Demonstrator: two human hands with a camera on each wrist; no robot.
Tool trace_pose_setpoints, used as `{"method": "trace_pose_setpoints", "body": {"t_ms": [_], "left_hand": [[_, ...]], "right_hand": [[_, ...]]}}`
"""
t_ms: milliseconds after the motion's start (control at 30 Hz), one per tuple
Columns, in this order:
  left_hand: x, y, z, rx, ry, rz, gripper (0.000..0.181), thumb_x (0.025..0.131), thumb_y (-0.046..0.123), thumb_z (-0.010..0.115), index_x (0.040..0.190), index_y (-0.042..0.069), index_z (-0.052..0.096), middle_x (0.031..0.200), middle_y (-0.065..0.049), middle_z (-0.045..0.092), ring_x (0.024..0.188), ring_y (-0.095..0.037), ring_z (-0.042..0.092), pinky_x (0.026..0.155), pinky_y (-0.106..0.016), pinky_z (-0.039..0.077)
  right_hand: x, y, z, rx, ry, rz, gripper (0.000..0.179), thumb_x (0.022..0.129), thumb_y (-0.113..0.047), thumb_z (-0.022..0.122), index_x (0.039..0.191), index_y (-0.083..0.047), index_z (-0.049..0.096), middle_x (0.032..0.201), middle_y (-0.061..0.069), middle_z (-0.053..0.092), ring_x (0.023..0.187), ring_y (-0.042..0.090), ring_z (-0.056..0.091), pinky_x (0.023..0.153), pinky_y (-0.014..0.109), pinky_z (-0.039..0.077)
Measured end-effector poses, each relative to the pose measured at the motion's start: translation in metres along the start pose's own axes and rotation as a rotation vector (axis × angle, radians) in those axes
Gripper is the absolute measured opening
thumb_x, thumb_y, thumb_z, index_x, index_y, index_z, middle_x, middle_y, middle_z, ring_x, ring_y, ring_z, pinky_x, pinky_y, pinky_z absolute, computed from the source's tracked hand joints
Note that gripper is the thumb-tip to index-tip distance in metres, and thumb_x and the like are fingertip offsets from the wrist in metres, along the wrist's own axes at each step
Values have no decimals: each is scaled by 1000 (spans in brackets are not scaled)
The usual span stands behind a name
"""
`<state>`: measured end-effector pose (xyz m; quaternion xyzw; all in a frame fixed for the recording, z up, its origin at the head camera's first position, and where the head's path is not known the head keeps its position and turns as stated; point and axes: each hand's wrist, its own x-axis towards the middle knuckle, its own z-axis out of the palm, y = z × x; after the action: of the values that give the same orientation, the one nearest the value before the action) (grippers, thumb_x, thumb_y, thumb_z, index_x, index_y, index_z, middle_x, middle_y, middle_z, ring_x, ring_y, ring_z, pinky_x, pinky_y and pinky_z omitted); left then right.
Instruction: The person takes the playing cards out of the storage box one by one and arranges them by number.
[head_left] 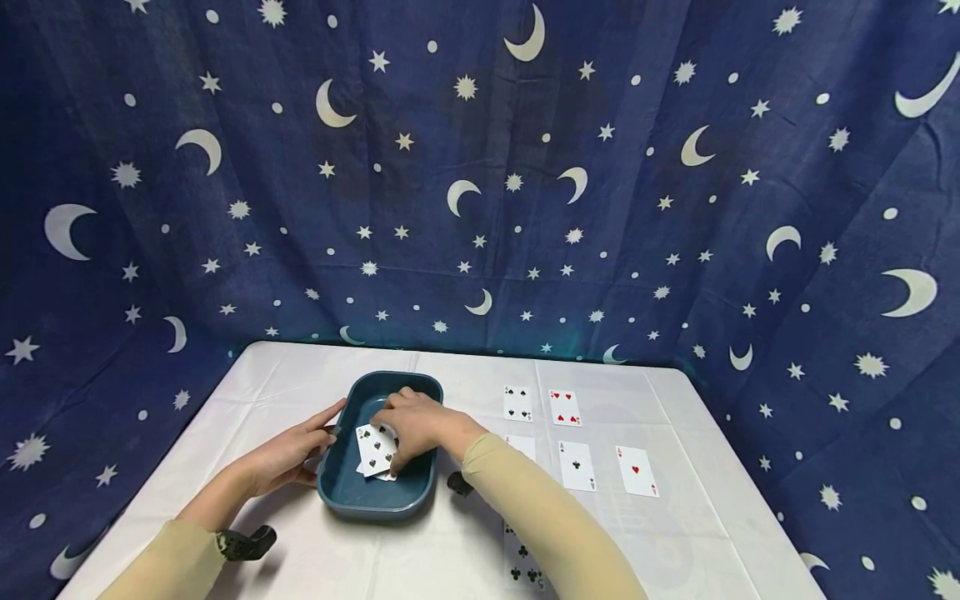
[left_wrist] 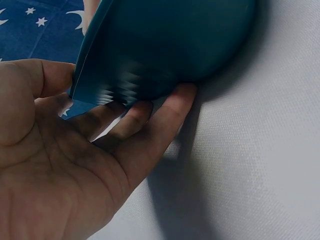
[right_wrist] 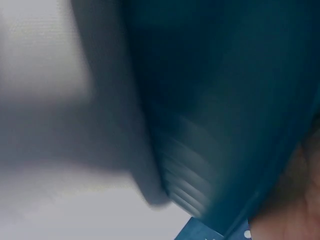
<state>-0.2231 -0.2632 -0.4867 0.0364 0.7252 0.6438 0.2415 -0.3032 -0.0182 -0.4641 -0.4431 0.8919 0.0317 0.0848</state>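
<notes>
Right hand (head_left: 423, 425) dips into the tub (head_left: 378, 510) from its right side, fingers bent and partly spread, and grips the small heap of cards (head_left: 371, 446) with fingers at the far end and thumb at the near end. How firmly it holds them cannot be told, since its own wrist view is blurred and shows mostly the tub's outer wall. These cards lie inside the tub, around its middle, face up, a spade on top and another card's edge peeping out beneath; they sit just to the left of the right palm, which is nearer to them than the left hand (head_left: 281, 457). The tub's long axis runs away from the person, and the top card points roughly the same way, slightly askew. Outside the tub's left wall, the left hand touches it, fingers relaxed and extended, not wrapped round. To the tub's right are a four of spades (head_left: 518, 404), a four of hearts (head_left: 565, 408), an ace of clubs (head_left: 576, 477) and an ace of hearts (head_left: 637, 479).
</notes>
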Motion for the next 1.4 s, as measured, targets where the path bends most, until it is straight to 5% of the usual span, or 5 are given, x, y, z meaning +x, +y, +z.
{"method": "trace_pose_setpoints", "body": {"t_ms": [167, 400, 533, 1000, 1400], "left_hand": [[0, 0, 1, 2, 22, -14, 70, 106, 16, 42, 166, 28, 9, 101, -13, 40, 124, -35, 40, 79, -51, 54], [-1, 0, 2, -1, 32, -5, 74, 103, 11, 43, 166, 28, 9, 146, -23, 23, 131, -40, 31, 82, -52, 54], [0, 0, 2, 11, 38, -4, 74, 103, 12, 44, 166, 30, 9, 154, -23, 16, 135, -43, 29, 82, -53, 54], [2, -4, 2, 52, 58, -11, 72, 105, 13, 43, 166, 29, 9, 152, -26, 20, 131, -45, 38, 81, -57, 55], [2, -2, 2, 57, 63, -27, 71, 105, 14, 43, 166, 31, 11, 155, -25, 18, 135, -45, 34, 80, -54, 55]], "right_hand": [[-10, 4, -10, 20, 36, -11, 86, 72, -62, 86, 147, -36, 54, 136, -7, 49, 123, 12, 39, 107, 32, 35], [-34, 17, -24, 53, 111, -24, 84, 75, -54, 86, 149, -30, 54, 136, -4, 51, 123, 14, 42, 106, 32, 37], [-50, 26, -30, 62, 147, -8, 85, 75, -52, 87, 149, -30, 53, 135, -5, 51, 123, 14, 41, 105, 32, 36], [-114, 54, -33, 53, 206, 43, 86, 71, -46, 85, 149, -30, 53, 136, -5, 50, 131, 16, 38, 110, 38, 35], [-190, 84, -11, 74, 249, 92, 85, 70, -47, 85, 147, -26, 55, 134, -2, 50, 129, 19, 41, 106, 44, 39]]}}
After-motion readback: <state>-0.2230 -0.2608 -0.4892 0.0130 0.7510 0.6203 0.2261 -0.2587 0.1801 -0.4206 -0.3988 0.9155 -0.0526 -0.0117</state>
